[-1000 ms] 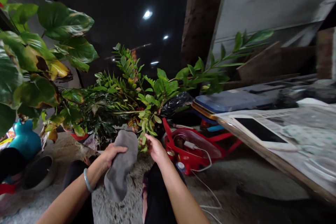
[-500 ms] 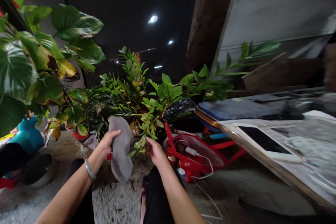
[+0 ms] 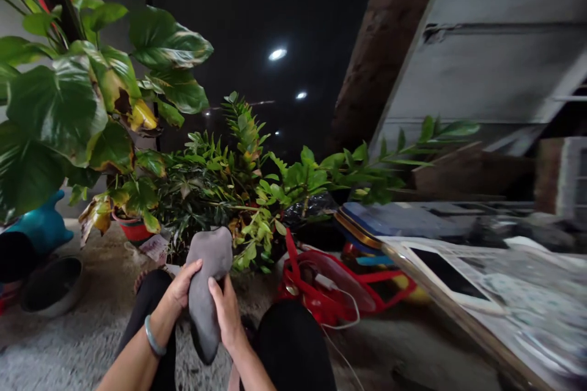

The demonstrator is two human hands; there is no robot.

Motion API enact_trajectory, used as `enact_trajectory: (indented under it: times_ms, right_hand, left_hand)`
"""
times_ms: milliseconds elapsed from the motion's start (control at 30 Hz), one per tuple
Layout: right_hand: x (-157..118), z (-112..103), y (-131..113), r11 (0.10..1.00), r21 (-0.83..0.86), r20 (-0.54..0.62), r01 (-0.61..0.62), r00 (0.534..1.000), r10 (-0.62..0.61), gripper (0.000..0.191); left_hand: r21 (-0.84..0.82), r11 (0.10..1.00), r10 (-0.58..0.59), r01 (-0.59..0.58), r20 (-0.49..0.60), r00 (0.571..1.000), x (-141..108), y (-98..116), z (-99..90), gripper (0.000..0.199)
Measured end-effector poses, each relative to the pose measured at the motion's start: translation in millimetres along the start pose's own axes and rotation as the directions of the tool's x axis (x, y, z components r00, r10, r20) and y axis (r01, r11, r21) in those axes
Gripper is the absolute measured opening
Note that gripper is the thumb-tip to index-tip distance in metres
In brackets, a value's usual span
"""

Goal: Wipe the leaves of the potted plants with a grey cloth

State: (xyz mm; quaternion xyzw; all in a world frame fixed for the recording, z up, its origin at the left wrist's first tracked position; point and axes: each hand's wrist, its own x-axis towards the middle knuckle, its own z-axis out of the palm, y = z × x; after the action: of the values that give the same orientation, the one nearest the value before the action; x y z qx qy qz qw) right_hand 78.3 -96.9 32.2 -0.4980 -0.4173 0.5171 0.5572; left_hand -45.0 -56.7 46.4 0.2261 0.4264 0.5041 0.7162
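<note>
Low seated view: dark ceiling with round lamps overhead, brick pillar at right, rough concrete floor below. Left of centre, a broad-leaved variegated plant, some leaves yellowing at the edges. Beside its red pot, a dense ZZ plant with long sprigs reaching right. At right, a tilted board spread with newspaper, a white-framed tablet lying on it, a blue case behind. Below the sprigs, a red plastic stand with a clear cover, a white cable trailing from it. Far left, a teal ceramic figure and a dark bowl.

At centre, a gray cloth upright over the lap, just in front of the lowest sprigs, no contact with them visible. Left hand closed on its near side, fingers across the fabric, a pale bangle at the wrist. Right hand also closed on the cloth, thumb and fingers pressed to the other side.

Step in hand, as judged: cloth held in both hands, no leaf under it. Any contact with the foliage would call for the cloth to be brought forward to the sprigs, one hand likely freed to steady a stem.
</note>
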Motion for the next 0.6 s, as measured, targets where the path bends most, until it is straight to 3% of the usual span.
enact_trajectory:
  times_ms: [133, 267, 367, 433, 533, 600]
  right_hand:
    - [-5, 10, -8, 0.994, -0.101, -0.037, 0.030, 0.999, -0.034, 0.063]
    - [-1, 13, -19, 0.992, -0.123, -0.056, 0.039, 0.997, -0.046, 0.050]
    - [4, 13, -41, 0.994, -0.099, -0.058, 0.044, 0.997, -0.050, 0.041]
    - [10, 14, -66, 0.996, -0.060, -0.071, 0.070, 0.995, -0.074, 0.040]
    - [23, 15, -107, 0.994, 0.005, -0.174, 0.109, 0.979, -0.107, 0.046]
    - [33, 11, -123, 0.994, 0.052, -0.223, 0.100, 0.971, -0.086, 0.048]
  left_hand:
    - [0.048, 0.993, 0.108, -0.108, 0.008, 0.994, 1, -8, -3.7, 0.043]
    - [0.056, 0.991, 0.119, -0.123, 0.066, 0.991, -9, -9, -4.0, 0.047]
    - [0.086, 0.983, 0.143, -0.161, 0.181, 0.973, -18, 6, -6.4, 0.052]
    - [0.115, 0.948, 0.271, -0.296, 0.196, 0.942, -21, 23, -10.6, 0.058]
    - [0.313, 0.826, 0.509, -0.470, -0.052, 0.859, -23, 49, -27.3, 0.064]
    - [0.523, 0.735, 0.598, -0.432, -0.198, 0.777, -33, 57, -50.4, 0.061]
